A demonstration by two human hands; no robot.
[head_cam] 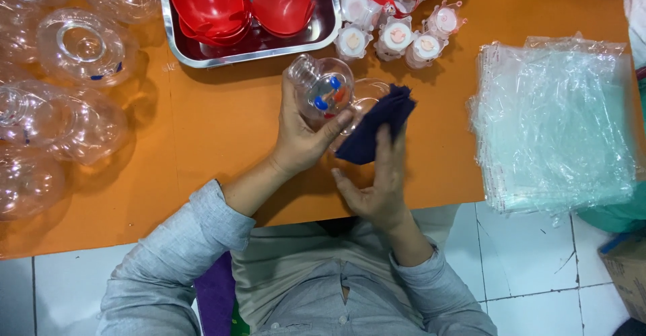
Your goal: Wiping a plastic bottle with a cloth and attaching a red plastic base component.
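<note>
L hand (303, 137) wraps round a clear plastic dome shell w/ red and blue bits inside (321, 90), held just above the orange tabletop (222, 127). R hand (380, 184) pinches a dark blue cloth (377, 124) against the shell. Steel tray of red plastic cups (245, 13) sits just beyond; small white capped pieces (397, 33) beside it. Clear shells (81, 46) piled far left, stack of clear plastic bags (555, 120) right.
</note>
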